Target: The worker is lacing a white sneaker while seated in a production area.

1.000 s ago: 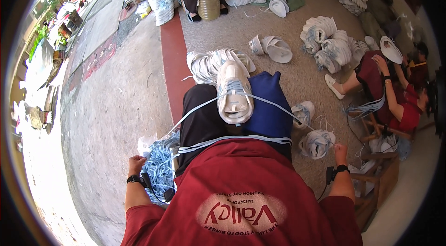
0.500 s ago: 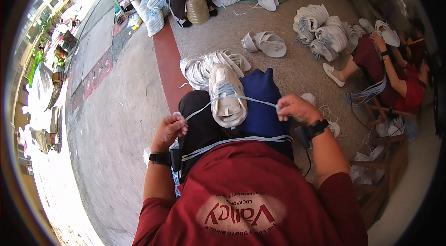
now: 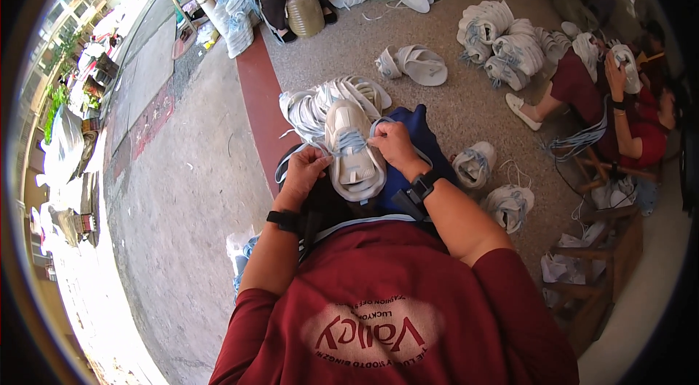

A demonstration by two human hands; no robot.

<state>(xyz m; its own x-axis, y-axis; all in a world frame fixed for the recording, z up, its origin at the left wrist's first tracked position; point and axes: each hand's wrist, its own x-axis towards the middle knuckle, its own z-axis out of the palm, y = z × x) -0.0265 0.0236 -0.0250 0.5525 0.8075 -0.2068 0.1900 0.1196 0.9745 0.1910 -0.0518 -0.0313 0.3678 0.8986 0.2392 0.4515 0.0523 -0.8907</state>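
On the near side of the white shoe [image 3: 357, 154], the person's dark red shirt [image 3: 502, 305] spreads wide, with pale blue strands crossing at the waist. The shoe itself sits on the person's lap, its opening toward the shirt and its toe pointing away, with a pale blue lace [image 3: 351, 141] across its upper. Just left of the shoe, the left hand [image 3: 306, 170] pinches one length of that lace between thumb and fingertips. At its right side, the right hand [image 3: 393, 143] has its fingers closed on another length, close against the upper. Right of the shoe, a blue cloth [image 3: 418, 123] covers the thigh; farther right, two laced shoes [image 3: 474, 164] lie on the floor. Left of the shoe and nearer the shirt, a bundle of blue laces [image 3: 242, 258] is partly hidden by the forearm.

Just beyond the shoe comes a nested row of white shoe uppers [image 3: 302, 107]. Well beyond and to its right are heaped white uppers [image 3: 513, 43] and a co-worker's hand [image 3: 616, 78] on a white piece. Farthest, beyond and left, another co-worker sits behind a tan jar [image 3: 303, 14].
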